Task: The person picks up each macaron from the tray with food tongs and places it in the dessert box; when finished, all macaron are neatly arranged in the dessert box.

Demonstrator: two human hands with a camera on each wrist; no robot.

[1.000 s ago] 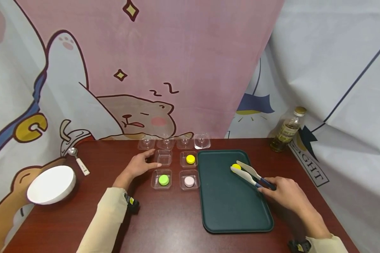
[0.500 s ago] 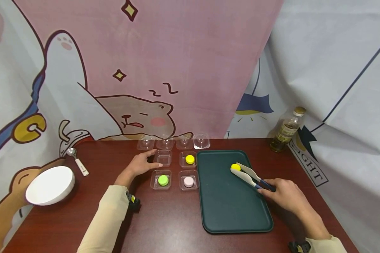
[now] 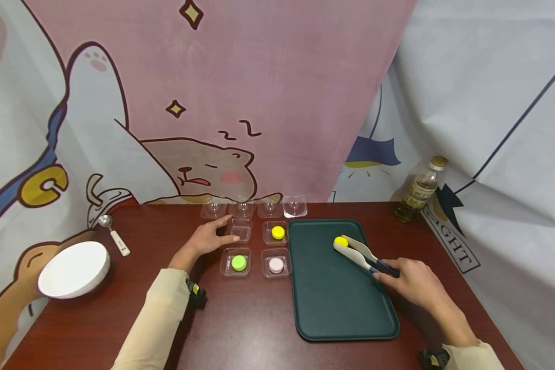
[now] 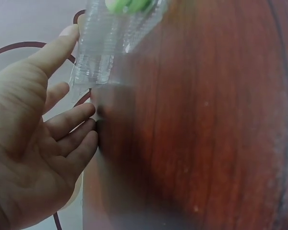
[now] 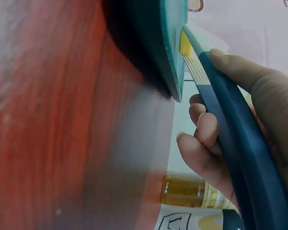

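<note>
My right hand (image 3: 413,281) grips tongs (image 5: 242,143) with dark blue handles and pale tips. Between the tips is a yellow macaron (image 3: 340,241), over the dark green tray (image 3: 342,303). Thumb and index finger of my left hand (image 3: 206,238) span the left side of a clear plastic box (image 3: 241,231) with nothing in it, fingertips right at its corners; the other fingers are loose in the left wrist view. Three like boxes stand beside it, holding a green macaron (image 3: 238,263), a pale pink macaron (image 3: 275,265) and another yellow macaron (image 3: 278,233).
Several clear domed lids (image 3: 270,207) line the table's back edge. At the left lie a white bowl (image 3: 74,270) and a scoop (image 3: 114,236) with a white handle. A glass bottle (image 3: 420,190) of yellowish liquid stands at the back right, near the cloth backdrop (image 3: 282,103).
The tong tips have closed in on the yellow macaron, which has shifted slightly left and back with them. My left hand has edged right, closer around the vacant box.
</note>
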